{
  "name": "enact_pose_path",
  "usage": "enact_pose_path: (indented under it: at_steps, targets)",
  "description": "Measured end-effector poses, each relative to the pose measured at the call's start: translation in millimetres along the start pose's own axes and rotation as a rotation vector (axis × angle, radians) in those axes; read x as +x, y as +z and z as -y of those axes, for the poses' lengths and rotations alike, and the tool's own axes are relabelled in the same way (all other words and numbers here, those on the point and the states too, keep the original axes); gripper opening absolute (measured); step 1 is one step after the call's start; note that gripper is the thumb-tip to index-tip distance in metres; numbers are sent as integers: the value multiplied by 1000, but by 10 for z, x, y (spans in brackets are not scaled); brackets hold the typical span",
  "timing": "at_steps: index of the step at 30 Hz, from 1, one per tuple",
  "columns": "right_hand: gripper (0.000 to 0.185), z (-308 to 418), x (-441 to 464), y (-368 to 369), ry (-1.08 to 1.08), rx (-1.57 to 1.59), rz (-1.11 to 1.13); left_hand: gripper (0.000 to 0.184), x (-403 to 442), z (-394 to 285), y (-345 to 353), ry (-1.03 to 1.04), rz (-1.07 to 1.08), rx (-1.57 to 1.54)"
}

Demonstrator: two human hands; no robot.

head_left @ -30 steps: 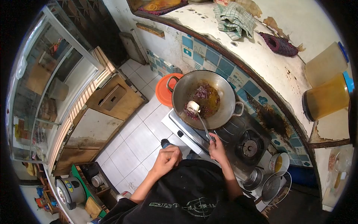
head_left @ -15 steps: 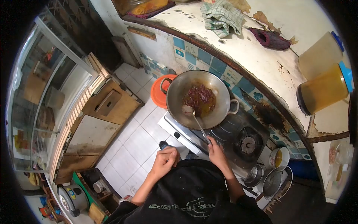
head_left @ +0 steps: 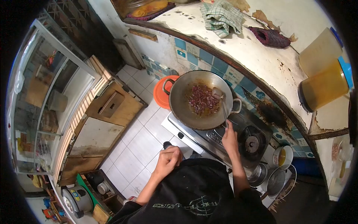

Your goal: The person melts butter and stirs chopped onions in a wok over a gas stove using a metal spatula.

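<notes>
My right hand [head_left: 229,139] is closed round the handle of a metal spatula [head_left: 224,110]. The spatula's head rests inside a wide metal wok [head_left: 182,108], at the right edge of a heap of sliced reddish-purple shallots or onions [head_left: 202,100] in oil. The wok has two loop handles and sits on the left side of a gas stove [head_left: 218,137]. My left hand [head_left: 169,160] is curled into a fist in front of my body, away from the wok. A small dark end shows just beyond its fingers; whether the fist holds it cannot be made out.
An orange lid or basin [head_left: 160,98] stands behind the wok. The right burner [head_left: 251,143] is uncovered. Pots and a strainer [head_left: 275,183] lie to the right. On the ledge are a checked cloth [head_left: 222,18], a purple potholder [head_left: 269,37] and an amber-filled jug [head_left: 324,87].
My right hand has moved right and up, carrying the spatula's head from the wok's lower left across to the right of the shallots. The shallots are more spread out. My left hand stays closed.
</notes>
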State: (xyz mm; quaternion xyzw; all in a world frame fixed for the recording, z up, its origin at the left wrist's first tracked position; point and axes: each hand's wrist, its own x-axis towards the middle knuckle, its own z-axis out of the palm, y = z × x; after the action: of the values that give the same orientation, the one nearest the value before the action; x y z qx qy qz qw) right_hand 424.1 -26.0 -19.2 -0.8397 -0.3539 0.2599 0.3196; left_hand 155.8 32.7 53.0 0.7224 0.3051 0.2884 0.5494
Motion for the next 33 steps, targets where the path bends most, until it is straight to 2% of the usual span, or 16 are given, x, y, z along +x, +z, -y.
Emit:
enact_pose_path:
  at_steps: [4, 7, 10, 13, 18, 26, 33]
  targets:
    - [38, -12, 219, -35, 56, -36, -39, 47, -32, 17, -22, -17, -20, -3]
    - [37, -405, 361, 196, -182, -152, -196, 47, -46, 28, -50, 4, -37, 6]
    - [38, -510, 490, 272, 69, -79, 49, 47, -48, 32, -63, 0, -63, -4]
    - [34, -397, 418, 337, 307, 244, 191, 47, -52, -3, -60, -18, -75, 11]
    - [31, -197, 206, 391, 483, 747, 398, 47, -66, 41, -46, -4, -53, 6]
    - [31, -108, -45, 481, 453, 918, 511, 46, -61, 13, -55, -9, -42, 6]
    - [34, -198, -134, 573, 309, 773, 501, 45, -76, 3, -27, -8, -40, -1]
